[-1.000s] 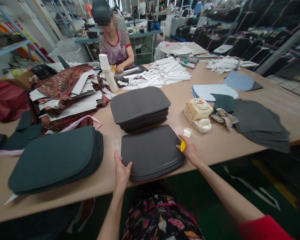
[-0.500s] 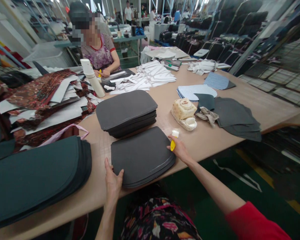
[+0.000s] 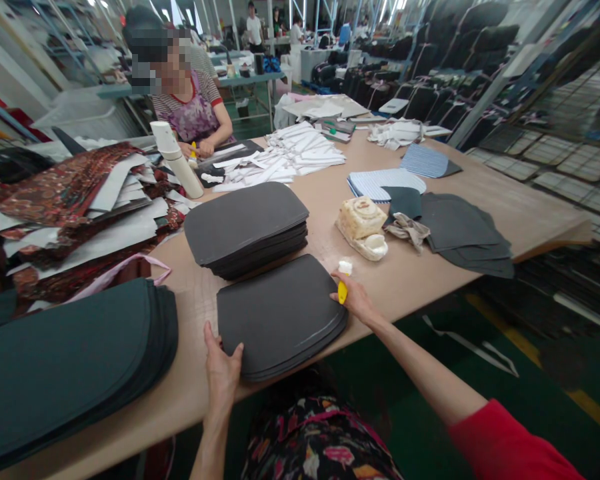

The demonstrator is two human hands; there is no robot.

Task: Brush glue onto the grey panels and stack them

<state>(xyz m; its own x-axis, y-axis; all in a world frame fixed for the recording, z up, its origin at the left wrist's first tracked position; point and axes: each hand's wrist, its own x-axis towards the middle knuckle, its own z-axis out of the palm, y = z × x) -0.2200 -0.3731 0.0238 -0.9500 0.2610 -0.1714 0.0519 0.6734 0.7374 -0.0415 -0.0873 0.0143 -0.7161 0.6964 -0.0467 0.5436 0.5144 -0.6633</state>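
A short stack of dark grey, round-cornered fabric panels (image 3: 280, 317) lies at the table's front edge. My left hand (image 3: 223, 363) rests against its left end, with thumb and fingers spread around the near corner. In my right hand (image 3: 355, 300) is a small brush with a yellow handle (image 3: 342, 292) and white-coated bristles pointing away from me. That hand's fingers touch the stack's right end. Just behind lies a taller stack of similar grey panels (image 3: 247, 223). A cream-crusted container (image 3: 361, 219) stands to the right, beside a crumpled rag (image 3: 409, 230).
Dark green panels (image 3: 75, 360) are piled at the left, with patterned fabric pieces (image 3: 65, 193) behind. Across the table a person (image 3: 193, 113) works near a white bottle (image 3: 176, 160) and white strips (image 3: 300, 152). Loose grey pieces (image 3: 465, 230) and striped pieces (image 3: 387, 183) lie right.
The whole view has shifted slightly, so things appear a little further left. Both hands keep their places at the stack, and the brush stays in my right hand.
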